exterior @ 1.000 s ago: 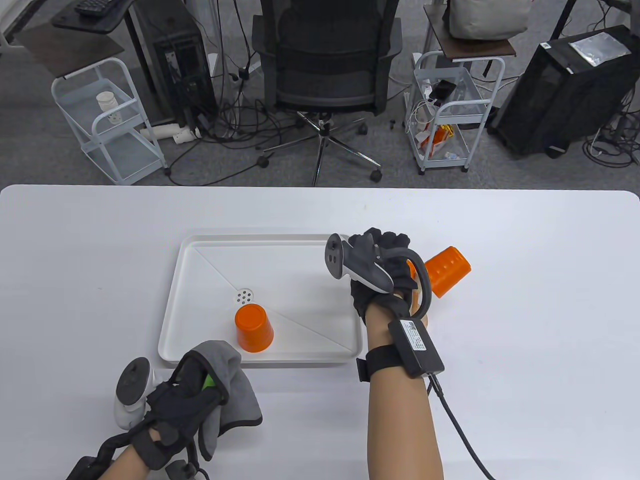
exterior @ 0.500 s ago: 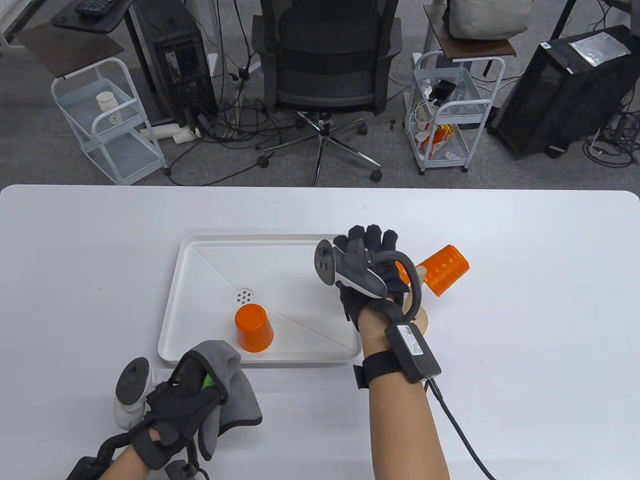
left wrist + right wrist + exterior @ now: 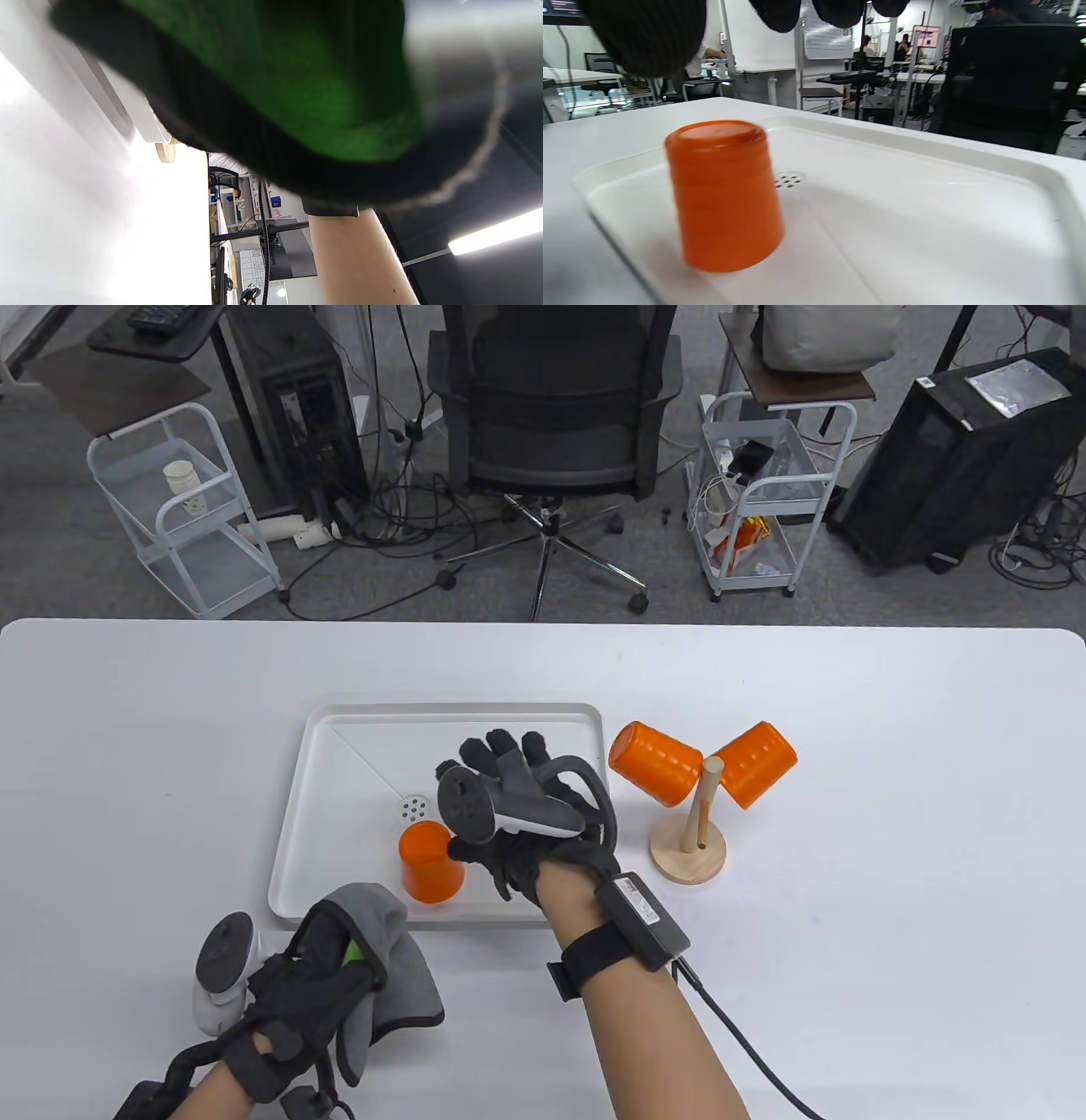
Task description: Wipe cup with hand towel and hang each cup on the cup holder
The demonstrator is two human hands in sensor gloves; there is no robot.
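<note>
Right hand (image 3: 517,806) now off the cup holder (image 3: 689,848), moved from beside the stand to over the tray (image 3: 339,729), fingers loose and holding nothing, close beside the last cup (image 3: 430,861) standing upside down near the tray's front edge. Two orange cups (image 3: 655,759) newly seen hung on the stand's pegs to the right of the tray, so only this third cup left to wipe and hang, by the look of it. Left hand (image 3: 293,984) at the table's front edge, curled round the grey hand towel (image 3: 399,967), ready for wiping.
</note>
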